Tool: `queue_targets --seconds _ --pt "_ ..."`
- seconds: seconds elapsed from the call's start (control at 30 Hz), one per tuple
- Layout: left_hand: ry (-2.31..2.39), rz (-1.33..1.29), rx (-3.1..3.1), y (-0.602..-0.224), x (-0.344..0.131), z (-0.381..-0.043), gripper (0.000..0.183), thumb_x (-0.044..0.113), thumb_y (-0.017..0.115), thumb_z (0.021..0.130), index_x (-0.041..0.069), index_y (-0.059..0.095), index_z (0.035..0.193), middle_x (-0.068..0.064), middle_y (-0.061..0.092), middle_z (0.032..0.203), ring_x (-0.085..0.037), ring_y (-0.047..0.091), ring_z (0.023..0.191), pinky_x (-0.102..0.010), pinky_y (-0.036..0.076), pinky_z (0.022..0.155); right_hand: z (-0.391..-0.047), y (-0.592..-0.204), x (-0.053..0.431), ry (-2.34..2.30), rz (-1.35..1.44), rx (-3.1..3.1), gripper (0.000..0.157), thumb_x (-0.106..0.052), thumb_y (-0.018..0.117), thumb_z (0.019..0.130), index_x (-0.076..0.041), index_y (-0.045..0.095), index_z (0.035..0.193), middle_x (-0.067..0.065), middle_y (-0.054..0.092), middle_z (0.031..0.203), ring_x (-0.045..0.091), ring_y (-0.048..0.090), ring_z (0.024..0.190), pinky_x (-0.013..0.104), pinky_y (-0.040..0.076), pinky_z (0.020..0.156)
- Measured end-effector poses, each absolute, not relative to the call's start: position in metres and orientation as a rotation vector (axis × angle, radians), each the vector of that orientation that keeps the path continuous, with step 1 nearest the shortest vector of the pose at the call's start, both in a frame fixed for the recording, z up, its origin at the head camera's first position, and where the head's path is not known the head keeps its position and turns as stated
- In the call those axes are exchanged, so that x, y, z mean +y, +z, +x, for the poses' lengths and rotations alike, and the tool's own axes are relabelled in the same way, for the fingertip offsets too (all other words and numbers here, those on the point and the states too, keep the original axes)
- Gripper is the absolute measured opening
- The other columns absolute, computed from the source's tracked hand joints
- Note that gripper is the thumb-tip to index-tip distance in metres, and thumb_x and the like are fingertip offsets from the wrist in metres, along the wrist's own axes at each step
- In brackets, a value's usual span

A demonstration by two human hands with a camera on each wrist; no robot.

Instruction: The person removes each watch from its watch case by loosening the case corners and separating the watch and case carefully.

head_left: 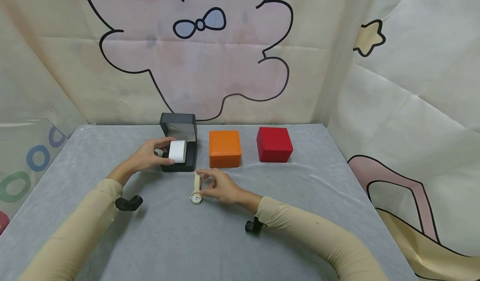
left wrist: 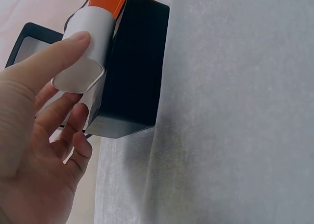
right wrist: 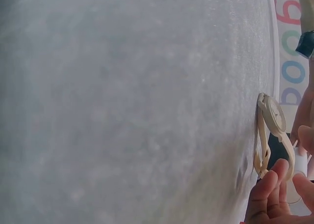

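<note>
A dark watch box (head_left: 191,158) stands open at the back left, its lid raised. In it is a white watch cushion (head_left: 178,151), which my left hand (head_left: 148,156) holds by its two ends. The left wrist view shows the thumb pressed on the white cushion (left wrist: 95,23) beside the dark box wall (left wrist: 135,69). My right hand (head_left: 224,188) holds a cream-strapped wristwatch (head_left: 196,197) just in front of the box. In the right wrist view, fingers meet the strap of the watch (right wrist: 274,113); the exact thumb contact is hard to see.
An orange box (head_left: 225,149) and a red box (head_left: 274,144), both closed, stand in a row right of the dark box. A grey cloth (head_left: 168,239) covers the table. A printed curtain (head_left: 240,72) hangs behind the table's back edge.
</note>
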State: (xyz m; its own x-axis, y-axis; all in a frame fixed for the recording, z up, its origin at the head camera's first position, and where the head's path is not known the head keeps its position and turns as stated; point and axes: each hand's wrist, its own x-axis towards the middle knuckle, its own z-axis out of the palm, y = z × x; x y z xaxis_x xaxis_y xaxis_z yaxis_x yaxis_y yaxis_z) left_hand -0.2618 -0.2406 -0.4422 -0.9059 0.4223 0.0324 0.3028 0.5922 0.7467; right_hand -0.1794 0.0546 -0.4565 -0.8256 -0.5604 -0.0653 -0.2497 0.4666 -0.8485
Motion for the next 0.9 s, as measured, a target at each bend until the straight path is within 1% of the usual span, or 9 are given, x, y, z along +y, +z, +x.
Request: queue_targets --seconds 0.13,0.33,0.57,0.73,0.9 --pt "1.204 0.619 2.665 -0.4434 -0.2427 -0.2629 0.075 0.023 0.083 0.085 0.004 0.047 0.149 -0.022 0.053 0.149 -0.033 0.058 0.114 -0.038 0.047 0.084 -0.1801 -0.4556 0.0546 -1.297 -0.693 2.365 0.063 -0.005 0.076 0.089 -0.011 0.053 0.147 0.013 0.059 0.125 0.006 0.049 0.060 0.016 0.044 0.057" --pt "1.211 0.619 2.664 -0.4461 -0.2439 -0.2655 0.076 0.021 0.083 0.085 0.003 0.047 0.149 -0.022 0.054 0.147 -0.031 0.058 0.111 -0.037 0.049 0.084 -0.1814 -0.4557 0.0547 -1.298 -0.709 2.365 0.064 -0.004 0.076 0.088 -0.011 0.053 0.147 0.015 0.059 0.124 0.005 0.050 0.061 0.016 0.044 0.056" --pt "1.224 0.589 2.646 -0.4457 -0.2446 -0.2667 0.077 0.021 0.082 0.086 0.003 0.044 0.151 -0.022 0.052 0.148 -0.031 0.056 0.114 -0.038 0.052 0.088 -0.1823 -0.4544 0.0562 -1.312 -0.690 2.362 0.063 -0.005 0.076 0.089 -0.011 0.053 0.147 0.016 0.059 0.126 0.006 0.049 0.060 0.017 0.043 0.055" --pt "1.220 0.621 2.647 -0.4473 -0.2432 -0.2680 0.076 0.021 0.082 0.086 0.004 0.045 0.151 -0.022 0.049 0.151 -0.031 0.056 0.112 -0.033 0.052 0.085 -0.1818 -0.4517 0.0584 -1.321 -0.673 2.362 0.063 -0.006 0.077 0.089 -0.011 0.054 0.147 0.016 0.059 0.128 0.007 0.050 0.061 0.017 0.044 0.055" --pt "1.228 0.672 2.651 -0.4504 -0.2424 -0.2684 0.074 0.016 0.083 0.085 0.004 0.048 0.149 -0.024 0.049 0.151 -0.034 0.057 0.112 -0.028 0.052 0.081 -0.1808 -0.4496 0.0617 -1.332 -0.654 2.353 0.062 -0.006 0.076 0.089 -0.012 0.054 0.146 0.016 0.058 0.129 0.009 0.051 0.062 0.018 0.044 0.056"
